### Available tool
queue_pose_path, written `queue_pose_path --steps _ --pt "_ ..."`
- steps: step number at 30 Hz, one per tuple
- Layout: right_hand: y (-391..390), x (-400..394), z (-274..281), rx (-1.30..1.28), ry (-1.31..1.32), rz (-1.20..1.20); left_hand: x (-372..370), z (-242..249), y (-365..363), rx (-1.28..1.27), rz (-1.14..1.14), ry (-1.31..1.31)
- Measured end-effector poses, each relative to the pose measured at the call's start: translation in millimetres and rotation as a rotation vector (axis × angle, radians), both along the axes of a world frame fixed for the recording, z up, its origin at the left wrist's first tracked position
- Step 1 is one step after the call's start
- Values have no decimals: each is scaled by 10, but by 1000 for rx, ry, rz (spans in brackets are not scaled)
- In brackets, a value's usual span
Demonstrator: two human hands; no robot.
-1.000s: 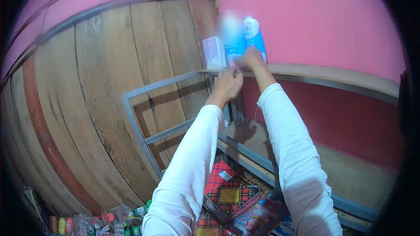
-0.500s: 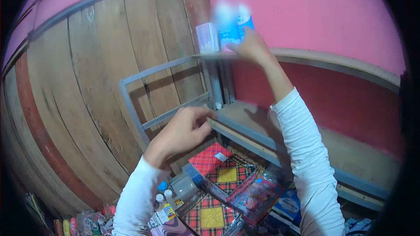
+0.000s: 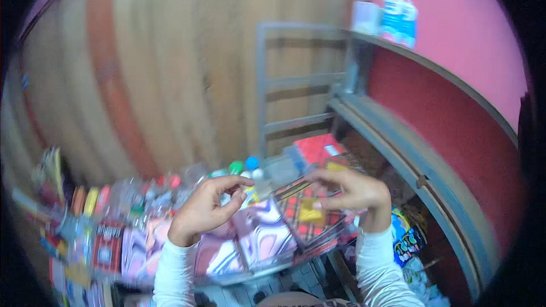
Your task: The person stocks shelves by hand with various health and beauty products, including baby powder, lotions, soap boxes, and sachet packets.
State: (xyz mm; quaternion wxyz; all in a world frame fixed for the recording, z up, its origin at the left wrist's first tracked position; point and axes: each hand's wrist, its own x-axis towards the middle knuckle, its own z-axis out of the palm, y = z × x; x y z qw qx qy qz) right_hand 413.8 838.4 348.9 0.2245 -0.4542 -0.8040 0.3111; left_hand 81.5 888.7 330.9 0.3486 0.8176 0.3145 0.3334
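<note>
My left hand (image 3: 209, 207) hovers over purple-and-white swirl-patterned packs (image 3: 264, 236), its fingers curved, thumb apart, nothing held. To its right my right hand (image 3: 358, 194) is also empty, with fingers spread above a red plaid item with a yellow patch (image 3: 310, 213). Two blue-and-white bottles (image 3: 392, 18) stand side by side on the upper shelf (image 3: 449, 71), beside a pale box (image 3: 365, 18). Both hands are well below them. Just beyond my left hand are several bottles with green and blue caps (image 3: 252, 163).
A metal-framed rack (image 3: 261, 85) stands against the wooden plank wall (image 3: 176, 68). The lower shelf (image 3: 409, 153) runs along the right. Packaged goods and a red-and-black box (image 3: 108, 247) fill the left side. Colourful packets (image 3: 405, 239) lie low at right.
My right hand has let go of the bottles on the upper shelf and come down over the goods. The view has swung left and down, and my left hand is lower too.
</note>
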Motion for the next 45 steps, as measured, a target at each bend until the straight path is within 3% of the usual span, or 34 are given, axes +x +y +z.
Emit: queue_pose_path --steps 4,7,8,11,14,15,17,20,23,31,33,36,38,39,42,43,44,45 --pt "-362 -545 -779 -348 301 289 -834 -826 -819 -153 139 -162" --pt "-569 -850 -1148 -528 186 388 -1221 -1686 -1619 -562 312 -485" --pt "-623 -930 -1269 -592 188 365 -1268 -2007 -1872 -579 409 -581" --pt "-840 -1114 -1670 -685 140 311 -1321 -3049 -2727 -705 899 -475" --pt "-1056 -1247 -2202 -614 38 334 -1261 -3836 -3447 -789 1002 -63" --pt "-1177 -1312 -2325 -620 -11 358 -1199 -3988 -3631 -764 989 -57" --pt "-1390 -1487 -2504 -618 -104 404 -1042 -4167 -3923 -699 956 -42" --pt "-1680 -1786 -2766 -497 -319 489 -1014 -3758 -4209 -634 875 102" --pt "-1920 -1987 -3073 -429 -435 552 -1083 -3839 -4416 -653 964 188" --pt "-2177 -2317 -3292 -445 -608 584 -1586 -3994 -4735 -766 1368 -262" --pt "-2158 -2419 -3328 -432 -639 601 -1927 -4603 -4724 -688 1529 -422" --pt "-2077 -2622 -3467 -406 -661 647 -2454 -5148 -4661 -657 1824 -631" --pt "-2035 -2837 -3473 -385 -690 665 -2759 -5249 -4592 -773 1958 -656" --pt "-2021 -2949 -3446 -408 -693 665 -2850 -5069 -4548 -836 2010 -622" --pt "-1927 -3314 -3319 -413 -729 684 -3348 -6087 -4436 -1043 2040 -710" --pt "-1863 -3399 -3312 -406 -718 679 -3391 -6075 -4357 -1090 2101 -793" --pt "-1805 -3479 -3323 -401 -707 678 -3455 -6060 -4370 -1138 1963 -749" --pt "-1745 -3558 -3337 -397 -696 680 -3511 -6172 -4322 -1125 1957 -882"
